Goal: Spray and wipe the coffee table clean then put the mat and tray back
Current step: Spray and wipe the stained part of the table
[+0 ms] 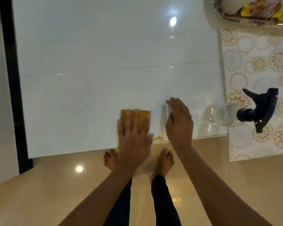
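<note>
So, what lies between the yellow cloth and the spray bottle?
The right hand, held open above the glass table, lies between cloth and bottle in the head view.

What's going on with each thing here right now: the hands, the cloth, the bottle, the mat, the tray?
Left hand: flat, fingers straight, pressing the cloth.
Cloth: yellow, flat on the table under the left hand.
Right hand: open, holding nothing.
Spray bottle: lying on its side, partly on the mat.
Mat: spread at the table's right end.
Tray: loaded, at the far right corner.
Table: glossy, bare in the middle.
</note>
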